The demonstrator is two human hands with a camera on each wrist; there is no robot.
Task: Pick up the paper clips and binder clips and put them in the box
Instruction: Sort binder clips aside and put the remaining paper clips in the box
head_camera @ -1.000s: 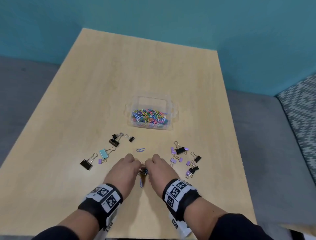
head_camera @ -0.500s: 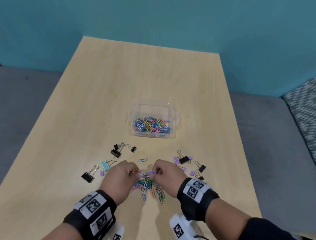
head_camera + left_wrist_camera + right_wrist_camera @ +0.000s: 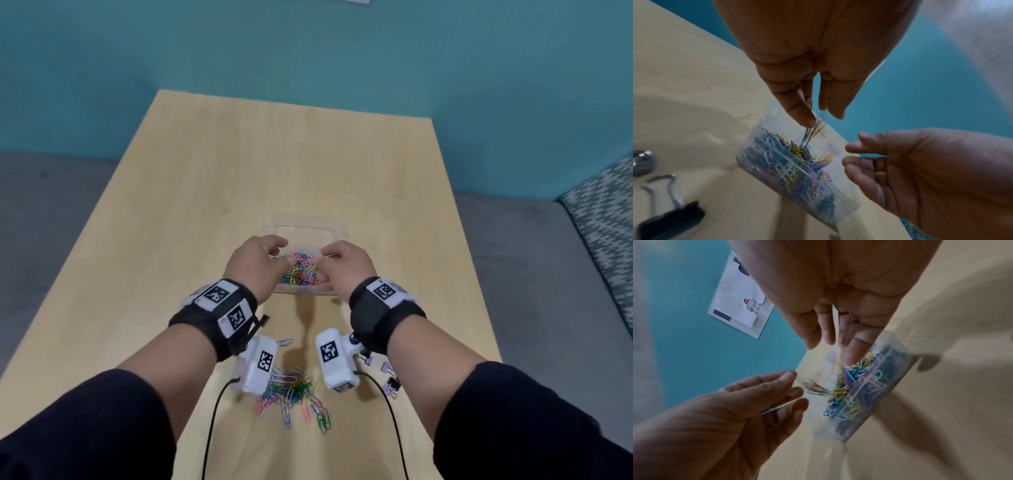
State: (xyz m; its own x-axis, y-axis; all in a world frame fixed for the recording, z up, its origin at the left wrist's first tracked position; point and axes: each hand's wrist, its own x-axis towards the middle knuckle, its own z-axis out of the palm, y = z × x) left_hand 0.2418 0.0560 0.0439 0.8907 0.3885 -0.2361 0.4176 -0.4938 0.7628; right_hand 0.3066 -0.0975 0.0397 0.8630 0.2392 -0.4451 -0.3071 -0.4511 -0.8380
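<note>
A pale wooden surface (image 3: 212, 205) is seen from above, set against a teal wall (image 3: 308, 51). A paper notice (image 3: 737, 305) is fixed to that wall. Both hands are held over a clear box (image 3: 308, 229) directly beneath the fingertips. The left hand (image 3: 255, 263) and the right hand (image 3: 346, 265) are held just apart, each with fingers loosely spread and nothing gripped. A few blurred paper clips (image 3: 813, 129) are seen just below the left fingertips, above the box. The box is already partly filled with coloured clips (image 3: 301, 269). A loose pile (image 3: 294, 394) of clips is left on the surface behind the wrists, nearer the body. A black binder clip (image 3: 670, 217) is seen behind the left hand, and small purple binder clips (image 3: 388, 375) lie behind the right wrist.
</note>
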